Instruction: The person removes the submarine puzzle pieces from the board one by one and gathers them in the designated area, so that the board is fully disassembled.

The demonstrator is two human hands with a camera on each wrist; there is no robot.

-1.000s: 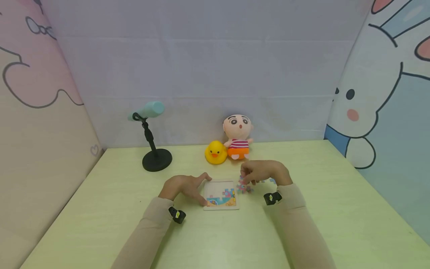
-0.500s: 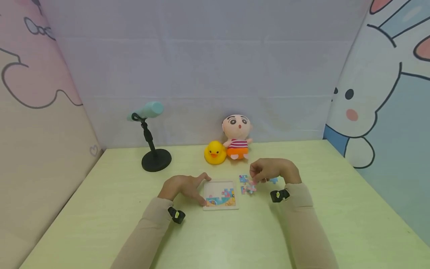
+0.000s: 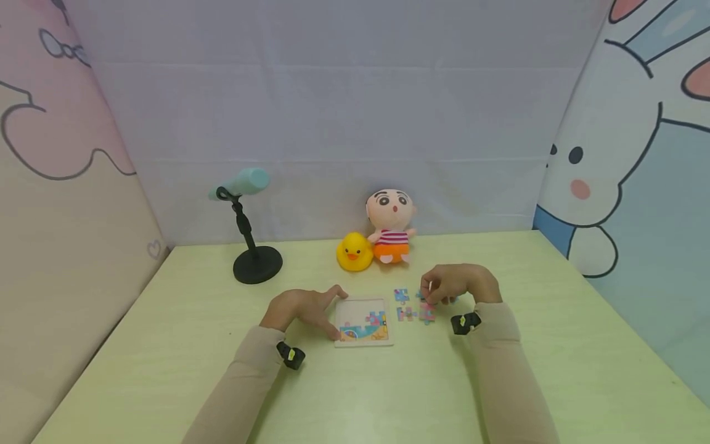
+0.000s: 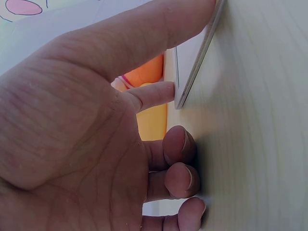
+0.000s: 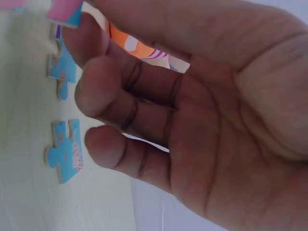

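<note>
In the head view my left hand (image 3: pixel 307 308) holds the square wooden puzzle tray (image 3: pixel 363 301) at its left side, index finger at the far corner and thumb at the near one. Joined pieces fill the tray's lower part. My right hand (image 3: pixel 455 283), to the right of the tray, pinches a pink and blue jigsaw piece (image 3: pixel 426 312) close to the table. The right wrist view shows that held piece (image 5: pixel 66 10) at the top edge, with the thumb tip out of frame. Two loose pieces, one blue (image 3: pixel 401 295) and one pink (image 3: pixel 407 314), lie between tray and right hand.
More blue jigsaw pieces (image 5: pixel 64 151) lie under and beyond the right hand. Behind stand a yellow rubber duck (image 3: pixel 355 253) and a plush doll (image 3: pixel 391 228). A black stand (image 3: pixel 257 265) with a mint-green cylinder (image 3: pixel 244 182) is at the back left.
My right hand has moved right, away from the tray, carrying the pink piece apart from the loose pieces, which now show more fully. My left hand stays at the tray.
</note>
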